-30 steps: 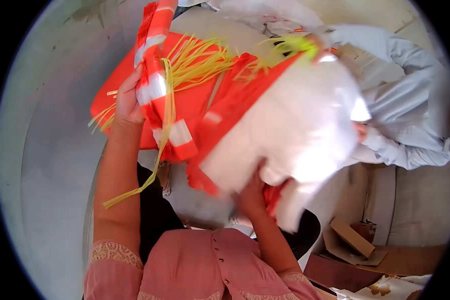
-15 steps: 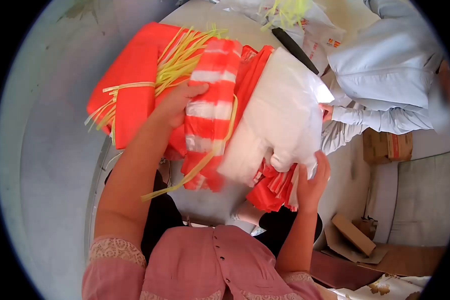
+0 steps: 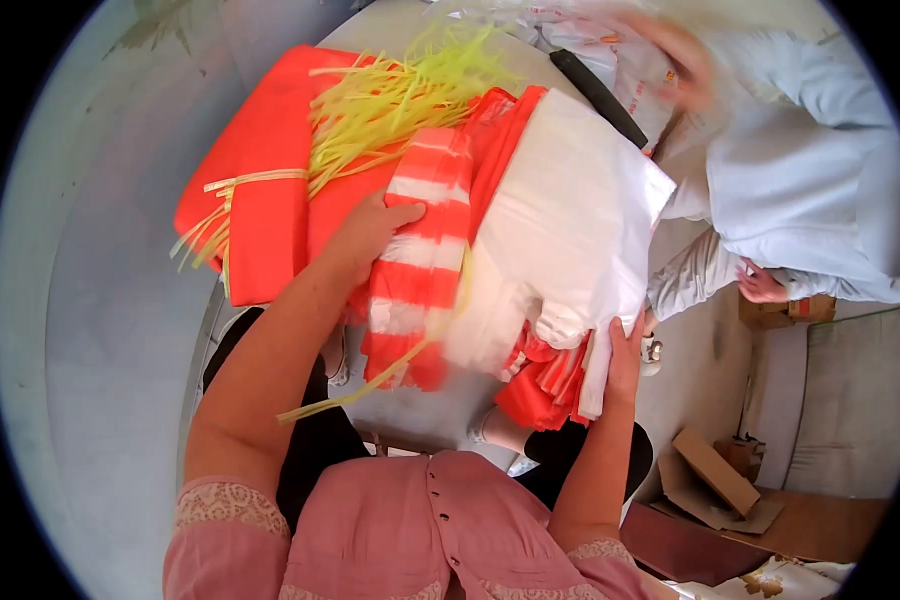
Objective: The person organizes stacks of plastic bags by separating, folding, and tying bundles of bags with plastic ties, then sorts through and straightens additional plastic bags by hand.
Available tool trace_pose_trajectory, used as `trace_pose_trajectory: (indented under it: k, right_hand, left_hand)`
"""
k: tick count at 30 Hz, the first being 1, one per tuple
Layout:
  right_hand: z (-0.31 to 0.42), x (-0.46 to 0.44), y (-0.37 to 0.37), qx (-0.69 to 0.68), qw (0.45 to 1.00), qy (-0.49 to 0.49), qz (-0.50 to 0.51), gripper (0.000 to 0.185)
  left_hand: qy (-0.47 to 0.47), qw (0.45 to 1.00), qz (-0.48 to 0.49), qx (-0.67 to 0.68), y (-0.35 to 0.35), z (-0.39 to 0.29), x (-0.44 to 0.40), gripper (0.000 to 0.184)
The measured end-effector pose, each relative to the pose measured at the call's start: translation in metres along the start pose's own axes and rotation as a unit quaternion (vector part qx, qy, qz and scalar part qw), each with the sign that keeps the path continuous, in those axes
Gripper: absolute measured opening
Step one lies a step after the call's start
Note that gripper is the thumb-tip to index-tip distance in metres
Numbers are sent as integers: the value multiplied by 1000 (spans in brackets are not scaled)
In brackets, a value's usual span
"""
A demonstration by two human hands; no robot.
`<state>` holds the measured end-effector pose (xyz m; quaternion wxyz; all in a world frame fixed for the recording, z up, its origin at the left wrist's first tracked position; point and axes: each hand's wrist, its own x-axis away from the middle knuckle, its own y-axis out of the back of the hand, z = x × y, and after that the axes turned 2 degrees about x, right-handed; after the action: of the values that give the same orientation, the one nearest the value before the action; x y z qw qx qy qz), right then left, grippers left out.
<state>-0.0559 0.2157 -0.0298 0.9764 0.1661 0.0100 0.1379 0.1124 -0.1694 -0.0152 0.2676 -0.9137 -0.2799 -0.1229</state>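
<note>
My left hand [image 3: 378,228] is closed on the side of a folded bundle of red-and-white striped plastic bags [image 3: 425,235], with its thumb on top. A loose yellow strip [image 3: 375,383] trails from this bundle. To its right lies a stack of white plastic bags [image 3: 560,200], its lower corner gripped by my right hand [image 3: 625,360]; those fingers are partly hidden. More red-and-white plastic bags [image 3: 545,385] stick out beneath the stack. Yellow strips [image 3: 400,105] lie in a heap over a large red bundle [image 3: 260,130], which one strip ties round.
Across the table [image 3: 510,55], a person in a light jacket [image 3: 805,180] has one blurred hand [image 3: 680,60] over printed plastic bags [image 3: 620,70]. A long black object [image 3: 598,98] lies beside the white stack. Cardboard [image 3: 710,480] sits at lower right.
Yellow strips from the far plastic now lie on the red bundle. The other person's hand has left the white stack. The striped bundle's far end has come nearer; my right hand has lowered slightly.
</note>
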Motion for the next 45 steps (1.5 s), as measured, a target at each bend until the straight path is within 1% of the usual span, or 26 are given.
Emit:
trace_pose_trajectory:
  k: [1,4,6,9,12,15,16,18,19,21,22,23,25,28,29,31,33,36,37,38,39,40,41,42,43,45]
  right_hand:
    - [-2,-4,0,17,1000,1,-1,75]
    - [0,-22,-2,10,1000,8,19,76]
    - [6,-35,-5,-8,999,-5,46,75]
    - [21,-46,-9,-22,997,-22,72,73]
    - [25,-46,-6,9,997,-12,78,72]
    - [5,-46,11,76,996,25,43,71]
    - [1,-42,14,100,994,38,25,71]
    - [0,-25,22,172,980,103,-12,68]
    - [4,-17,24,206,969,134,-30,66]
    - [9,-3,26,211,965,141,-66,63]
    - [13,2,23,189,967,156,-71,60]
    - [19,9,20,167,968,172,-75,57]
    - [52,25,-4,74,970,226,-56,49]
    - [101,40,-30,161,917,364,-10,42]
    - [112,46,-35,140,940,309,33,39]
    - [132,52,-39,110,966,212,100,34]
    - [152,51,-42,118,974,144,128,31]
    - [138,20,-35,158,946,261,106,20]
    - [127,3,-29,179,908,367,94,20]
    - [120,-9,-25,199,858,467,80,21]
    - [120,-13,-25,171,879,439,76,26]
    - [117,-20,-25,155,899,402,81,25]
    - [111,-28,-25,138,917,364,85,25]
    - [103,-36,-25,121,933,326,90,25]
    - [92,-42,-25,82,955,257,122,19]
    - [81,-47,-26,46,973,184,128,18]
  left_hand:
    - [4,1000,-3,25,-3,2,4,41]
    - [18,995,-6,101,-10,11,19,40]
    - [32,987,-2,155,-12,18,25,40]
    - [49,983,17,178,-10,24,29,39]
    - [45,984,-9,171,-10,21,30,40]
    - [-5,989,-105,101,-7,13,30,43]
    - [-27,991,-86,100,-5,7,34,44]
    - [-69,992,-48,95,-2,-12,47,45]
    - [-88,989,-60,105,-1,-18,50,41]
    - [-97,984,-32,143,-11,-31,61,41]
    - [-102,981,-17,162,-17,-34,65,41]
    - [-87,981,28,168,-22,-33,65,42]
    - [-54,975,120,181,-34,-29,63,44]
    - [3,959,203,200,-73,-18,57,44]
    - [-1,947,240,211,-85,-10,48,43]
    - [23,948,235,213,-105,-1,39,40]
    - [45,950,223,212,-121,-2,31,37]
    - [52,948,224,219,-135,-4,11,35]
    - [44,950,224,211,-140,-6,8,37]
    - [13,958,215,189,-146,-5,2,41]
    - [-17,964,206,166,-152,-2,-5,44]
    - [-49,969,197,143,-157,1,-12,47]
    - [-77,987,143,17,-159,5,-20,51]
    - [-106,985,86,-108,-160,9,-28,56]
    - [-134,963,27,-231,-161,11,-36,60]
    - [-182,919,-10,-350,-163,13,-36,69]
